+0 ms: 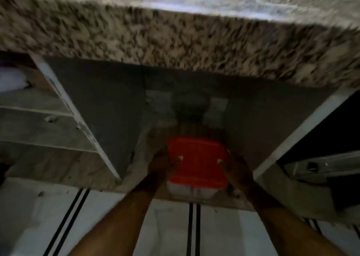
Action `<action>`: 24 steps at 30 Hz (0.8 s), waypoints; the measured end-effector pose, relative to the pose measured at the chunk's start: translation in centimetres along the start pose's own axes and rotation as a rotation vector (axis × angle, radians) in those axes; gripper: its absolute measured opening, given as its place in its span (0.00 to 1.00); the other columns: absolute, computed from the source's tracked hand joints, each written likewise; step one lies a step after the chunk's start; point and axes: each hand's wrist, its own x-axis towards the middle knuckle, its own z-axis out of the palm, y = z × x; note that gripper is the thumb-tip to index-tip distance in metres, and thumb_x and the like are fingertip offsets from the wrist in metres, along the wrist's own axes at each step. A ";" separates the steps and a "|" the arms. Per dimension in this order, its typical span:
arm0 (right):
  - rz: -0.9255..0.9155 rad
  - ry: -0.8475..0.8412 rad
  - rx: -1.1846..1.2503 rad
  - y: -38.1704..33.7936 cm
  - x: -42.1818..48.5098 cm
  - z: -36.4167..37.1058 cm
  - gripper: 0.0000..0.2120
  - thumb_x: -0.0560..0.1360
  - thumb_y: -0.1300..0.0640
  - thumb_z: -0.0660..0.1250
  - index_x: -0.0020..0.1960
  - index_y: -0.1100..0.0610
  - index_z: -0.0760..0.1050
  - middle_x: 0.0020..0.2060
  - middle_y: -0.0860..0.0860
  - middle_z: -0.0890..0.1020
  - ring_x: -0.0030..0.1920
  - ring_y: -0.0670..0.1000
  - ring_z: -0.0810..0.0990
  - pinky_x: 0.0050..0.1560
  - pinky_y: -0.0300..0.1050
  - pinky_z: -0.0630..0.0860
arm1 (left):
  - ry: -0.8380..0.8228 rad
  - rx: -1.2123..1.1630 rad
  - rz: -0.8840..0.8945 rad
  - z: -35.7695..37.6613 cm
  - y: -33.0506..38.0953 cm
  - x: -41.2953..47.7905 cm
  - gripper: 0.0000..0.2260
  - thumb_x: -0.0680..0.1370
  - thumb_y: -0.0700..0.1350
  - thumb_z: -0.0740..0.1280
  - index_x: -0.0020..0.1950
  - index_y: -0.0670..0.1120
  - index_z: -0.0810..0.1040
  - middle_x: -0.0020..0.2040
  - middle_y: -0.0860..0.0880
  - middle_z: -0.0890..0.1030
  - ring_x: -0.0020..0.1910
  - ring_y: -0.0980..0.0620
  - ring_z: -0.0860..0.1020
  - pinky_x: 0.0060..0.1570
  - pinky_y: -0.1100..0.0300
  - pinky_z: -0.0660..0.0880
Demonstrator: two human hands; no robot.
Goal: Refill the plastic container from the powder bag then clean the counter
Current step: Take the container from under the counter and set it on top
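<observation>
A plastic container (196, 166) with a red lid and a clear body sits low in the open cabinet under the speckled granite counter (175, 35). My left hand (161, 164) grips its left side, thumb on the lid. On the right side my right hand (235, 168) holds it the same way. The picture is dark and blurred. No powder bag shows.
An open cabinet door (74, 107) stands out at the left, with shelves (35, 111) beyond it. A white door edge (303, 131) stands at the right, next to a dark opening. Pale floor tiles (165, 226) with dark lines lie below.
</observation>
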 end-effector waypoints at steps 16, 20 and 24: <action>0.344 -0.118 0.563 -3.0 -5.7 -2.4 0.33 0.81 0.44 0.68 0.81 0.53 0.63 0.72 0.56 0.76 0.70 0.60 0.76 0.65 0.50 0.74 | -0.128 -0.015 -0.386 -3.1 3.7 -4.6 0.40 0.75 0.69 0.66 0.80 0.47 0.66 0.73 0.42 0.76 0.67 0.41 0.78 0.68 0.50 0.75; 0.430 -0.114 0.586 -8.5 -11.6 -8.1 0.37 0.76 0.37 0.71 0.79 0.52 0.66 0.69 0.54 0.79 0.67 0.60 0.79 0.70 0.58 0.76 | -0.098 0.052 -0.564 -7.4 9.9 -10.6 0.34 0.78 0.68 0.64 0.76 0.46 0.71 0.68 0.43 0.80 0.61 0.42 0.81 0.55 0.58 0.75; 0.492 -0.108 0.523 -14.8 -18.6 -15.3 0.41 0.69 0.32 0.73 0.73 0.56 0.72 0.62 0.56 0.83 0.59 0.59 0.84 0.62 0.59 0.81 | -0.014 0.128 -0.603 -13.6 18.3 -18.2 0.37 0.76 0.71 0.63 0.74 0.45 0.73 0.66 0.41 0.81 0.62 0.40 0.80 0.57 0.55 0.73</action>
